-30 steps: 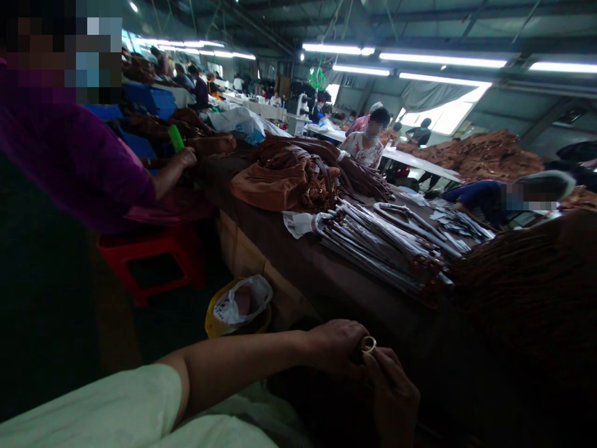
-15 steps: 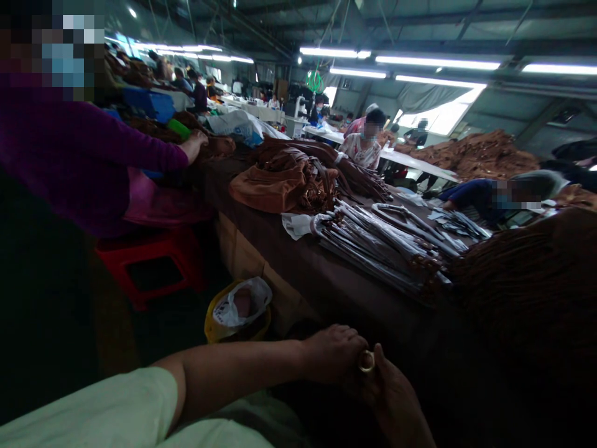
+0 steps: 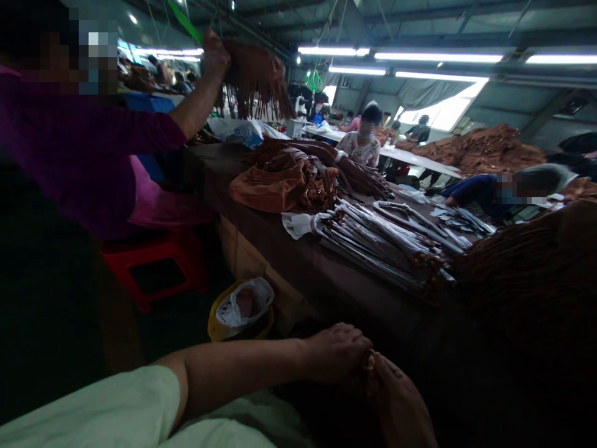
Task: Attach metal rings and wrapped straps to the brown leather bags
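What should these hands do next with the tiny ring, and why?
Probably the right hand should loosen a little and turn the small metal ring, because the ring sits pinched against the left hand and is almost hidden, so it is hard to see.

The small ring is glossy metal; the heaped bags are matt brown suede.

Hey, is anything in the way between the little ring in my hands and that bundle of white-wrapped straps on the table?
Nothing visible. The ring, nearly hidden between your left hand and right hand, has only the dark table top between it and the bundle of white-wrapped straps.
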